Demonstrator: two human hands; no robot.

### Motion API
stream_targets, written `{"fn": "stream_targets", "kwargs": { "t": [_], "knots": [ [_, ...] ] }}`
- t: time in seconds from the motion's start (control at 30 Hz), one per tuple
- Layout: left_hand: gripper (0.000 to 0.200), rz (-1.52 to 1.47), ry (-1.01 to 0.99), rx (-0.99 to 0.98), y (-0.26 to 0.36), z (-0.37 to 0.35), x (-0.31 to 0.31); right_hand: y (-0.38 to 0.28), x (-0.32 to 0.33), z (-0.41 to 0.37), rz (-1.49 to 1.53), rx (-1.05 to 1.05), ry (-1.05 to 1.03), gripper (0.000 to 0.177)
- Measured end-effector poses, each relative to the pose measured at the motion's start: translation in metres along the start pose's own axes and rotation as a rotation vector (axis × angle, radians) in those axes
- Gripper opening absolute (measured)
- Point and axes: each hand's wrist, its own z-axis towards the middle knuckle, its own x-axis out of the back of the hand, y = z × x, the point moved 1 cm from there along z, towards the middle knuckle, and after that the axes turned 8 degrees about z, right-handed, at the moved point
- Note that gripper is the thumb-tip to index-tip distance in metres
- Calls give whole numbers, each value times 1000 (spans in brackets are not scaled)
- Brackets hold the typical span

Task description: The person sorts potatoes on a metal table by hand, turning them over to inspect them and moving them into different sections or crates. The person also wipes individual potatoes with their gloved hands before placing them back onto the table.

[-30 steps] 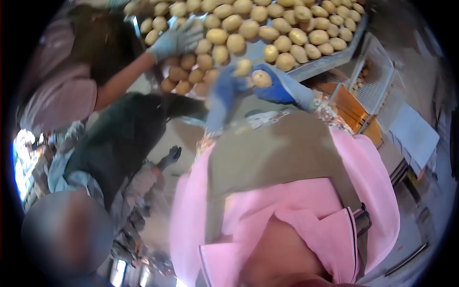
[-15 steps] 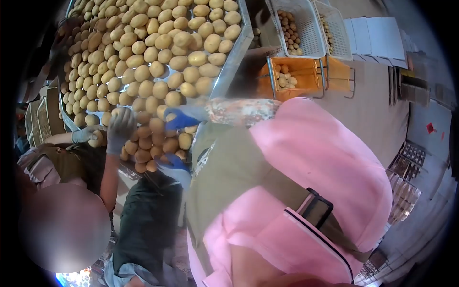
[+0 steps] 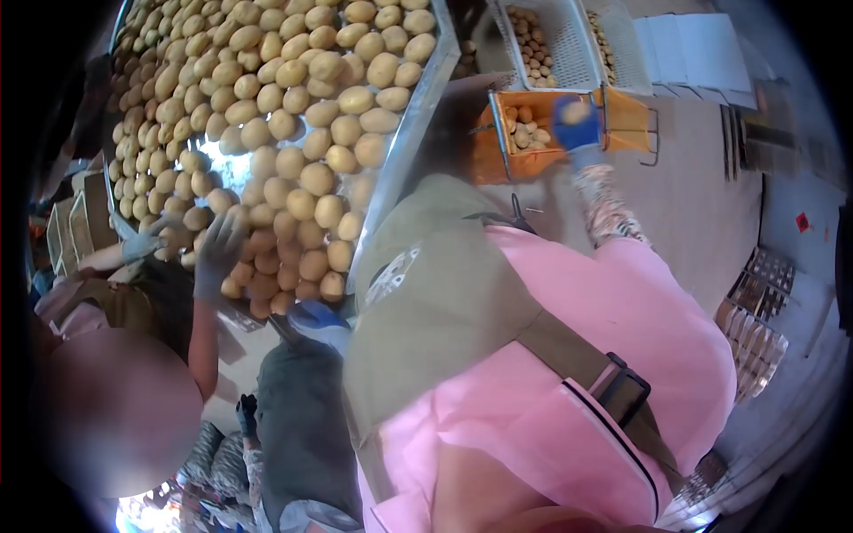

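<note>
Round tan produce, like potatoes (image 3: 302, 204), covers a metal-edged sorting table (image 3: 418, 133). My right hand (image 3: 577, 124), in a blue glove, is closed on one pale round piece over the right side of an orange bin (image 3: 533, 163). Several similar pieces (image 3: 529, 135) lie inside that bin. My left hand (image 3: 315, 317), also blue-gloved, rests low at the table's near edge beside the produce. Its fingers look loosely apart, with nothing visible held, though they are partly hidden.
A co-worker's gloved hands (image 3: 220, 249) (image 3: 147, 240) touch produce at the left. White crates (image 3: 569, 53) (image 3: 626, 53) stand beyond the orange bin, near white boxes (image 3: 693, 53). Dark green clothing (image 3: 306, 426) of another person shows below the table.
My right hand has moved from the table rightward to the orange bin with a piece in it. My left hand stays near the table edge. A bare patch of table now shows among the produce.
</note>
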Motion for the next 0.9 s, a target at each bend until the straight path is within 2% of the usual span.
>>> {"fn": "stream_targets", "kwargs": {
  "t": [0.07,0.1,0.13,0.17,0.23,0.3,0.33,0.37,0.4,0.5,0.53,0.57,0.63,0.67,0.7,0.73,0.77,0.83,0.87,0.9],
  "knots": [
    [53,-307,66,170,-10,-3,8,166,-11,-19,-175,-345,287,63],
    [52,-357,83,201,-5,-7,4,254,-40,-27,-262,-519,497,75],
    [51,-397,110,215,-9,-11,7,315,-93,-32,-266,-567,706,87],
    [50,-427,136,224,-12,-14,11,237,-51,14,-34,-464,463,76],
    [48,-517,122,237,-15,-21,5,80,-52,66,560,-161,91,56],
    [45,-619,45,274,-9,-23,1,-55,-80,69,917,101,-294,38],
    [44,-670,-12,295,-5,-24,-4,-171,-60,75,897,593,-441,26],
    [43,-702,-60,308,-3,-24,-10,-218,-78,63,936,747,-588,25],
    [42,-692,-90,311,-2,-24,-15,-266,-85,45,972,793,-724,26],
    [38,-526,-61,272,5,-30,-14,-385,-94,-17,1025,720,-1184,31],
    [36,-503,-99,303,8,-37,-12,-409,-92,-27,798,718,-1380,31],
    [35,-478,-140,336,24,-42,-15,-418,-104,-39,712,1071,-1151,33],
    [34,-465,-90,283,26,-44,-18,-449,-89,-28,720,804,-1547,31],
    [37,-369,17,236,18,-42,-18,-451,-95,-18,711,819,-1544,31],
    [40,-268,125,201,12,-43,-16,-449,-105,-6,941,593,-1617,32],
    [46,-342,160,231,13,-49,-14,-448,-104,9,842,864,-1285,34],
    [46,-347,169,232,15,-49,-9,-447,-103,23,690,1040,-906,37],
    [45,-274,231,375,16,-49,6,-427,-100,41,155,1206,-710,40],
    [45,-250,252,423,18,-46,12,-424,-95,36,93,1124,-884,39],
    [44,-336,244,388,24,-34,14,-425,-84,34,27,1032,-1047,39]
  ]
}}
